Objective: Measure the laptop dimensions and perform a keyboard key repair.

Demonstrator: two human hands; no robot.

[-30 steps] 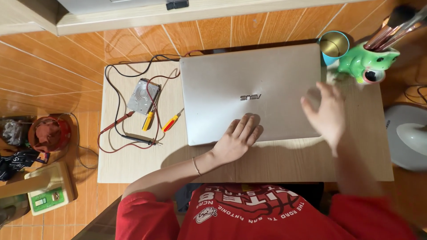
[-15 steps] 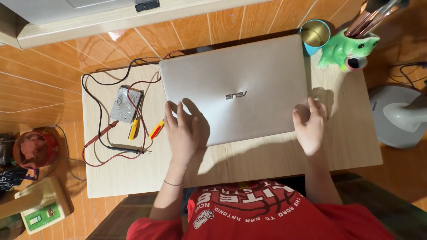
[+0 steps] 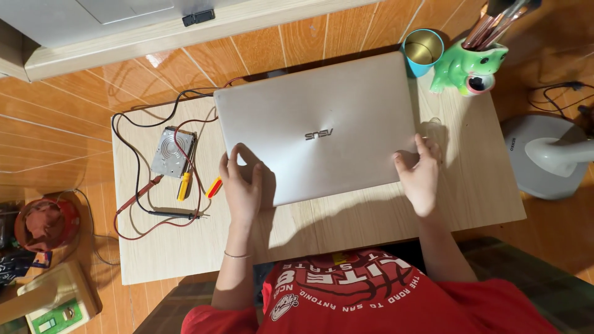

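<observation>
Here, from the largest thing to the smallest:

Table: a small rectangular table of light wood (image 3: 371, 222) stands on an orange-brown plank floor (image 3: 55, 117).
Laptop: a closed silver-grey metal laptop (image 3: 322, 124) lies flat on the middle of the table, a little turned, its far edge at the back of the table.
Fan: the round white base of a standing fan (image 3: 544, 158) is on the floor, right of the table.
Left hand: the left hand (image 3: 241, 185) lies flat and relaxed on the near left corner of the lid, fingers spread, gripping nothing.
Right hand: the right hand (image 3: 421, 176) touches the near right corner of the laptop, fingers bent loosely over the edge; I cannot tell whether it really grips.
Frog holder: a green ceramic frog-shaped holder (image 3: 467, 65) with brushes stands at the far right corner.
Cup: a blue round cup (image 3: 422, 52) stands just beside the frog.
Drive: a bare silver hard drive (image 3: 172, 151) lies left of the laptop, among red and black probe wires (image 3: 133, 198).
Screwdriver: a yellow-handled screwdriver (image 3: 184, 184) lies near the drive.
</observation>
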